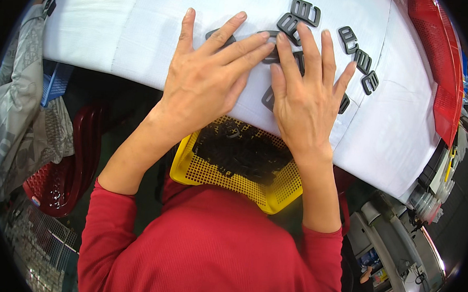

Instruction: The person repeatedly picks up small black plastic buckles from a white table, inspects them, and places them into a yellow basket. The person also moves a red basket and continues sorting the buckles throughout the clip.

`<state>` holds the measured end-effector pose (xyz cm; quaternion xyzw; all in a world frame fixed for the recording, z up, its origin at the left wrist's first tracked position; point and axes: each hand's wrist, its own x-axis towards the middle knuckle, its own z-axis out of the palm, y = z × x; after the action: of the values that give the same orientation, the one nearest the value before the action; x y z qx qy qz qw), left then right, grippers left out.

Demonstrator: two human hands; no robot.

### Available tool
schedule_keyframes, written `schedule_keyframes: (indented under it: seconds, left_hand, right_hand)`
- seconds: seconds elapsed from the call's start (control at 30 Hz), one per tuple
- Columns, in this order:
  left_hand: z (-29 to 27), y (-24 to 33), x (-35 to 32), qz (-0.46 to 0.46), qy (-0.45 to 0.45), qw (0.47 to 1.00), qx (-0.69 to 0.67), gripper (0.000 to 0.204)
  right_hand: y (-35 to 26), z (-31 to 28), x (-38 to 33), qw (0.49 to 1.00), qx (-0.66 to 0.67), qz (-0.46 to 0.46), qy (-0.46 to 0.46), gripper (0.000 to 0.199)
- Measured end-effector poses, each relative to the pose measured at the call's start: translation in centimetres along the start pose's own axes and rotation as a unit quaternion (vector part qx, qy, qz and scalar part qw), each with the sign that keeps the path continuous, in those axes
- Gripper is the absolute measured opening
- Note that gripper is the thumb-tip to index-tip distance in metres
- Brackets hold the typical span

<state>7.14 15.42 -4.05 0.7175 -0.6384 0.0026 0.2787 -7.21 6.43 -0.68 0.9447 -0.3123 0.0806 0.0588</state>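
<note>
Several black plastic strap buckles (363, 61) with slots lie flat on a white cloth-covered table (92, 27). My left hand (203, 83) is spread palm down among them. One buckle (221, 37) shows partly under its fingers, and its fingertips reach a buckle (272, 55) near the right hand. Beside it my right hand (306, 105) also lies palm down, fingers spread, with its index fingertip near the left one's. Parts of buckles (269, 98) stick out around the right hand, the rest hidden beneath it. Neither hand grips anything that I can see.
Below the table edge, at my lap, a yellow perforated basket (177, 161) holds a heap of black pieces (244, 154). A red perforated container (443, 67) stands at the table's right side. At left are a dark red chair (82, 154) and grey fabric (16, 113).
</note>
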Motion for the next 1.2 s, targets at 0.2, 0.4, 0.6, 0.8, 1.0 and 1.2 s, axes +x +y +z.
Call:
schedule_keyframes:
  seconds: [0.2,0.4,0.6,0.8,1.0,1.2]
  left_hand:
    - [-0.1,-0.7,0.1,-0.022,0.059,0.990,-0.127,0.046]
    - [-1.9,-5.1,-1.5,-0.078,0.179,0.940,-0.279,0.045]
    - [-2.2,-7.1,-3.8,-0.130,0.207,0.931,-0.270,0.046]
    - [-2.5,-6.6,-3.9,-0.095,0.148,0.963,-0.205,0.048]
    - [-2.1,-5.5,-2.3,-0.047,0.079,0.977,-0.192,0.062]
    - [-2.2,-5.4,-1.1,0.004,-0.013,0.990,-0.141,0.087]
  right_hand:
    - [0.9,-2.6,-1.7,0.997,0.075,0.019,0.007,0.032]
    - [1.4,-3.1,-4.2,0.999,0.022,0.045,-0.001,0.036]
    - [-0.3,-2.8,-4.8,0.997,0.020,0.046,-0.062,0.036]
    - [1.7,-2.3,-4.1,0.997,0.029,0.074,-0.024,0.044]
    - [2.8,-2.2,-3.8,0.997,0.019,0.073,-0.030,0.042]
    - [6.1,-3.9,-6.2,0.990,-0.015,0.136,-0.013,0.042]
